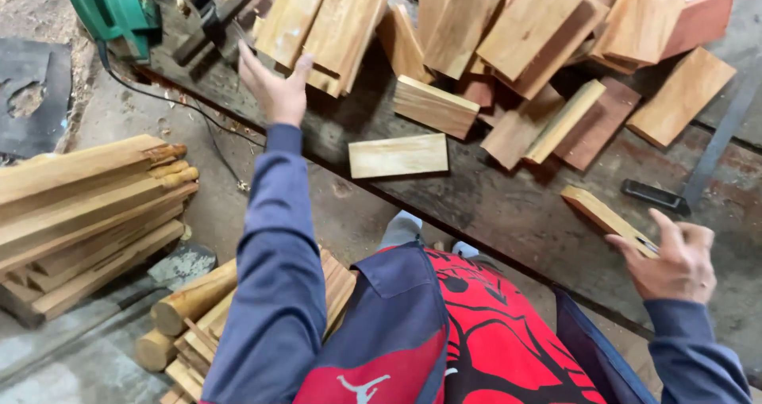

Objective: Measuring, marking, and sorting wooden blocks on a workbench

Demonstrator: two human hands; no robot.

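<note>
My left hand (pixel 274 86) is stretched out over the dark workbench (pixel 508 205), fingers apart and empty, just short of a stack of light wooden boards (pixel 321 19). My right hand (pixel 673 261) rests at the bench's near right, fingers curled on the end of a small flat wooden block (pixel 599 212) that lies on the bench. A pale rectangular block (pixel 398 155) lies alone between the two hands. Both arms wear blue sleeves over a red and blue top.
Many cut wooden blocks (pixel 556 47) are heaped across the back of the bench. A green power tool (pixel 111 7) with a black cord sits at far left. Turned wooden legs and slats (pixel 87 213) are stacked on the floor at left. A dark metal tool (pixel 655 196) lies near my right hand.
</note>
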